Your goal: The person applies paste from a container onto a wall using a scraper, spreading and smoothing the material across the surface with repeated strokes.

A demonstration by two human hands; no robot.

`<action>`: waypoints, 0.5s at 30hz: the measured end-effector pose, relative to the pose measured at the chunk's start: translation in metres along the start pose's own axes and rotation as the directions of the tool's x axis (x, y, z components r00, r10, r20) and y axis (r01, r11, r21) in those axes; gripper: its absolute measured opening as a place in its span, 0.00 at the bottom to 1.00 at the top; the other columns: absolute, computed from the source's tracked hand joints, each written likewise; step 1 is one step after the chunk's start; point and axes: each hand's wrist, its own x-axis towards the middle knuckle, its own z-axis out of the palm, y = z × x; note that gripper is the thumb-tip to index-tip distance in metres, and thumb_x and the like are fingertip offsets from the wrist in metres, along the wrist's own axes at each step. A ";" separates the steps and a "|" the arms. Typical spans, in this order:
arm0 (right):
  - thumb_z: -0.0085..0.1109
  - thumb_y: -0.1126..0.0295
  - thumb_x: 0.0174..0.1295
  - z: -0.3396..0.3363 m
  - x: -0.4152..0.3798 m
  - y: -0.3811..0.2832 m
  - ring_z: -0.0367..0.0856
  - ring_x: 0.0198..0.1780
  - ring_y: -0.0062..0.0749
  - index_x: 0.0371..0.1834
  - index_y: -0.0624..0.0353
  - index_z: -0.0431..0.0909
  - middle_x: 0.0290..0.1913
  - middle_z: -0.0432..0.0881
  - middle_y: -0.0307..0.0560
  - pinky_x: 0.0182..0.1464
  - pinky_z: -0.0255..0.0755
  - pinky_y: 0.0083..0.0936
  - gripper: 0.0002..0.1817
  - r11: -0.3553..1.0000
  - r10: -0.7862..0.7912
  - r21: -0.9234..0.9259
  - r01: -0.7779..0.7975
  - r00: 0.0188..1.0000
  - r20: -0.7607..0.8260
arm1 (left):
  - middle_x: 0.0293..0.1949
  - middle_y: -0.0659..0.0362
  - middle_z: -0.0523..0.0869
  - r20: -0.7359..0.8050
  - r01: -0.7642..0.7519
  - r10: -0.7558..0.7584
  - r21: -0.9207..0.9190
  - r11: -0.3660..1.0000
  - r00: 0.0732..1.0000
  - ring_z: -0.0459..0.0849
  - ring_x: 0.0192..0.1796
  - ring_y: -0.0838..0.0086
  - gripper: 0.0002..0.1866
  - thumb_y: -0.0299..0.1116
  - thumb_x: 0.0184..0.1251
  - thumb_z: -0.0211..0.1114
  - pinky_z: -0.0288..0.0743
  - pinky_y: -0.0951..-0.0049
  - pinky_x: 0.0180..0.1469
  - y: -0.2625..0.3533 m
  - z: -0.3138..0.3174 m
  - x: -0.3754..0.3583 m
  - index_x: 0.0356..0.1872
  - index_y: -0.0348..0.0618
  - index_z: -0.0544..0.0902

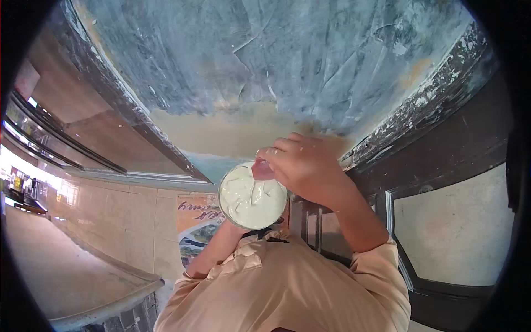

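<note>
A round container of creamy white paste (250, 200) is in front of my chest. My left hand is mostly hidden beneath it; only the wrist and forearm show, so its fingers cannot be seen. Over the container's right rim, my right hand (296, 166) pinches a small reddish-pink scraper (262, 170), whose edge touches the paste. White flecks dot the fingers of that hand. Just beyond both hands rises a wall (221, 133), beige low down and patchy blue-grey above.
A dark frame (138, 119) borders the wall on the left, with a paint-spotted one (409, 110) on the right. A printed poster (191, 221) lies below the container. Dark door panels (442, 149) stand right; a counter (72, 271) is at lower left.
</note>
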 end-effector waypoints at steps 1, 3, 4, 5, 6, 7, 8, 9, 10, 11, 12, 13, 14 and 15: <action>0.63 0.73 0.51 0.000 0.000 -0.002 0.80 0.39 0.39 0.42 0.52 0.83 0.33 0.80 0.40 0.40 0.76 0.35 0.14 0.998 -0.024 0.056 0.023 0.999 0.033 | 0.73 0.58 0.66 -0.040 -0.031 0.034 0.073 0.997 0.999 0.69 0.72 0.66 0.26 0.47 0.80 0.41 0.67 0.58 0.71 0.000 -0.003 -0.002 0.74 0.52 0.60; 0.63 0.73 0.51 0.006 0.001 -0.003 0.80 0.39 0.39 0.43 0.52 0.83 0.33 0.80 0.40 0.40 0.75 0.35 0.14 0.993 -0.051 0.114 0.044 0.997 0.063 | 0.73 0.58 0.66 -0.062 -0.021 0.033 0.175 0.984 0.998 0.69 0.72 0.65 0.26 0.47 0.80 0.41 0.67 0.58 0.71 0.005 -0.010 -0.005 0.74 0.52 0.60; 0.63 0.73 0.52 0.016 0.001 -0.001 0.81 0.39 0.39 0.43 0.52 0.83 0.33 0.80 0.41 0.39 0.75 0.34 0.14 0.991 -0.059 0.123 0.046 0.993 0.103 | 0.73 0.58 0.66 -0.083 -0.003 0.026 0.275 0.962 0.996 0.68 0.72 0.65 0.26 0.47 0.80 0.40 0.67 0.58 0.71 0.007 -0.015 -0.005 0.74 0.52 0.60; 0.63 0.73 0.52 0.022 0.001 -0.001 0.81 0.39 0.40 0.44 0.52 0.83 0.33 0.80 0.41 0.39 0.75 0.34 0.14 0.990 -0.064 0.132 0.045 0.988 0.141 | 0.73 0.58 0.67 -0.159 -0.006 0.038 0.199 0.980 0.987 0.68 0.72 0.65 0.27 0.47 0.80 0.41 0.67 0.59 0.71 0.008 -0.022 -0.004 0.75 0.51 0.59; 0.63 0.73 0.52 0.021 0.004 -0.002 0.81 0.39 0.40 0.44 0.52 0.83 0.33 0.80 0.41 0.39 0.75 0.34 0.14 0.990 -0.058 0.134 0.039 0.989 0.136 | 0.73 0.58 0.67 -0.162 0.002 0.031 0.203 0.979 0.986 0.68 0.72 0.65 0.27 0.47 0.80 0.41 0.67 0.59 0.71 0.012 -0.014 -0.005 0.75 0.51 0.59; 0.62 0.72 0.53 0.016 0.008 -0.002 0.81 0.39 0.40 0.45 0.52 0.83 0.34 0.81 0.42 0.41 0.75 0.35 0.14 0.995 -0.005 0.101 -0.007 0.994 0.113 | 0.70 0.57 0.69 -0.174 -0.013 0.034 0.123 0.992 0.984 0.71 0.70 0.66 0.26 0.45 0.80 0.43 0.69 0.60 0.70 0.016 0.000 -0.005 0.74 0.49 0.60; 0.62 0.71 0.53 0.012 0.012 -0.004 0.81 0.39 0.40 0.46 0.52 0.84 0.34 0.81 0.42 0.42 0.75 0.35 0.15 0.996 0.046 0.067 -0.052 0.995 0.090 | 0.68 0.56 0.71 -0.185 -0.032 0.039 0.041 0.999 0.982 0.74 0.67 0.66 0.25 0.43 0.80 0.46 0.71 0.62 0.68 0.018 0.010 -0.004 0.72 0.48 0.62; 0.60 0.69 0.55 0.007 0.015 -0.010 0.82 0.42 0.39 0.47 0.51 0.84 0.37 0.82 0.42 0.46 0.74 0.39 0.15 0.972 0.082 0.211 -0.105 0.990 0.117 | 0.68 0.57 0.72 -0.237 -0.040 0.149 0.410 0.911 0.960 0.74 0.67 0.67 0.25 0.43 0.80 0.47 0.71 0.62 0.68 0.017 0.015 -0.005 0.72 0.47 0.63; 0.60 0.69 0.55 0.012 0.015 -0.013 0.82 0.42 0.39 0.47 0.51 0.84 0.37 0.82 0.42 0.46 0.74 0.39 0.15 0.972 0.084 0.210 -0.108 0.989 0.120 | 0.68 0.56 0.72 -0.168 -0.020 0.085 0.357 0.934 0.982 0.73 0.67 0.66 0.24 0.43 0.79 0.47 0.71 0.61 0.68 0.023 0.014 -0.002 0.71 0.47 0.63; 0.60 0.68 0.55 0.021 0.013 -0.017 0.82 0.44 0.39 0.47 0.51 0.84 0.38 0.83 0.42 0.48 0.72 0.39 0.15 0.970 0.012 0.239 -0.048 0.989 0.150 | 0.67 0.56 0.72 -0.112 -0.028 0.099 0.511 0.859 0.989 0.73 0.67 0.66 0.24 0.43 0.79 0.47 0.71 0.61 0.68 0.026 0.007 -0.004 0.71 0.47 0.64; 0.59 0.68 0.56 0.029 0.012 -0.021 0.82 0.45 0.38 0.46 0.51 0.84 0.39 0.83 0.41 0.50 0.71 0.38 0.15 0.962 -0.059 0.272 0.009 0.982 0.177 | 0.67 0.55 0.73 -0.057 -0.040 0.101 0.650 0.759 0.993 0.73 0.67 0.66 0.24 0.43 0.79 0.47 0.71 0.60 0.68 0.028 0.005 -0.006 0.71 0.47 0.65; 0.61 0.68 0.56 0.035 0.013 -0.023 0.81 0.44 0.37 0.46 0.50 0.84 0.37 0.82 0.38 0.49 0.68 0.35 0.14 0.977 -0.062 0.212 0.018 0.978 0.200 | 0.67 0.55 0.73 -0.062 -0.035 0.099 0.648 0.761 0.993 0.73 0.67 0.66 0.24 0.43 0.79 0.47 0.71 0.60 0.68 0.031 0.005 -0.009 0.71 0.47 0.65; 0.61 0.68 0.56 0.033 0.017 -0.022 0.81 0.44 0.37 0.46 0.50 0.84 0.37 0.82 0.38 0.49 0.68 0.35 0.14 0.977 -0.059 0.213 0.015 0.978 0.200 | 0.67 0.55 0.73 -0.116 -0.022 0.075 0.402 0.916 0.990 0.73 0.67 0.66 0.24 0.44 0.79 0.47 0.71 0.60 0.68 0.034 0.006 -0.011 0.70 0.47 0.65; 0.61 0.68 0.55 0.027 0.022 -0.018 0.80 0.42 0.36 0.45 0.48 0.84 0.35 0.80 0.37 0.49 0.66 0.35 0.13 0.987 -0.048 0.160 0.025 0.988 0.147 | 0.67 0.55 0.73 -0.159 -0.019 0.038 0.122 0.992 0.986 0.73 0.67 0.66 0.24 0.44 0.79 0.47 0.70 0.60 0.68 0.037 0.008 -0.011 0.70 0.47 0.65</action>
